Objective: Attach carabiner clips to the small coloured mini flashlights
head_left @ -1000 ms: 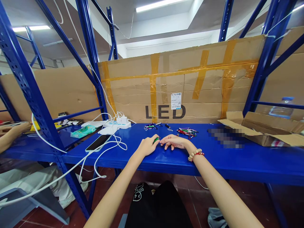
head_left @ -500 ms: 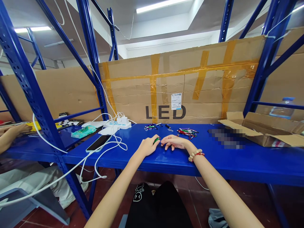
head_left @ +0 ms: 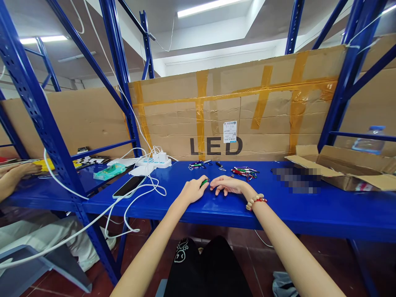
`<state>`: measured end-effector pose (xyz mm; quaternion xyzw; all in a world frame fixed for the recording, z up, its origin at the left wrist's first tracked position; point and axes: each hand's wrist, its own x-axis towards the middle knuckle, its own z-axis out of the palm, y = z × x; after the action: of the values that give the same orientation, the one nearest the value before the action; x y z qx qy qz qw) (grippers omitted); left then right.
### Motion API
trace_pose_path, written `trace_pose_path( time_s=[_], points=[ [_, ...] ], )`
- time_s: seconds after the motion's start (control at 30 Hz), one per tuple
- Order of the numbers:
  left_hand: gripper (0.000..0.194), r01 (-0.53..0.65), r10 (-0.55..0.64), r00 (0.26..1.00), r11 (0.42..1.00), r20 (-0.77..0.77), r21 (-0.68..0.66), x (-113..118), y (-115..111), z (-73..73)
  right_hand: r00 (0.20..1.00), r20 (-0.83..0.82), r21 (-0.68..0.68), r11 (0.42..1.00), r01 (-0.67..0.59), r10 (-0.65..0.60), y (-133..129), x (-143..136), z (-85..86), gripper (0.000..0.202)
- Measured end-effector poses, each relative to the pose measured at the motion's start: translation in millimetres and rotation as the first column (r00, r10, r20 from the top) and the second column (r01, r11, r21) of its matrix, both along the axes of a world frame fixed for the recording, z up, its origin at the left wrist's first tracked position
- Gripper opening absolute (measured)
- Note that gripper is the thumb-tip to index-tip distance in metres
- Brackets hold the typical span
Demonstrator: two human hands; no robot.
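Observation:
On the blue table (head_left: 173, 208), my left hand (head_left: 193, 190) has its fingers closed on a small green item (head_left: 204, 182), whose kind I cannot make out because the fingers cover most of it. Close beside it is my right hand (head_left: 227, 184), palm down with bent fingers apart and nothing visible in them. Beyond my hands lies a small pile of slim colourful metallic pieces (head_left: 199, 165), some with clips or loops. A second pile of similar red, green and purple pieces (head_left: 246, 172) lies behind my right hand. One dark piece with a silver end (head_left: 220, 166) rests between the piles.
To the left are a phone (head_left: 129, 186), loose white cables (head_left: 145, 194) and a power strip (head_left: 161, 161). An open cardboard box (head_left: 343, 175) stands at the right, beside a blurred patch. A cardboard wall (head_left: 173, 119) closes the back. Another person's hand (head_left: 29, 169) is at far left.

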<state>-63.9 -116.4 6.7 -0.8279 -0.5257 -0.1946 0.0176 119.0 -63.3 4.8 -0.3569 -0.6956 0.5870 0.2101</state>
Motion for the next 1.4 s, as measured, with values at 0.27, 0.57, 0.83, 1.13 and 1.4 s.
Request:
trace_pose_path(
  time_s=[0.27,0.57,0.83,1.13,1.4],
  points=[
    [0.027,-0.009,0.009,1.000,1.000,-0.006,-0.011,0.6,-0.7,1.0,1.000,-0.002,-0.001,1.000,-0.015,0.015,1.3,0.5,-0.9,0.029],
    [0.027,-0.012,0.012,1.000,1.000,-0.004,-0.013,0.6,-1.5,1.6,1.000,-0.003,0.003,1.000,0.000,0.000,1.0,0.2,-1.0,0.028],
    [0.027,-0.008,0.008,1.000,1.000,-0.004,-0.007,0.3,-0.7,0.2,1.000,-0.002,0.002,1.000,0.002,-0.002,0.0,0.3,-0.2,0.027],
    [0.027,-0.013,0.013,1.000,1.000,-0.001,-0.014,0.8,-1.2,1.1,1.000,-0.004,0.001,1.000,-0.011,0.011,1.9,0.9,-1.9,0.028],
    [0.027,-0.016,0.016,1.000,1.000,0.000,-0.023,1.2,-2.3,2.2,1.000,-0.002,0.008,1.000,-0.006,0.006,0.0,0.3,-0.4,0.028]
  ],
)
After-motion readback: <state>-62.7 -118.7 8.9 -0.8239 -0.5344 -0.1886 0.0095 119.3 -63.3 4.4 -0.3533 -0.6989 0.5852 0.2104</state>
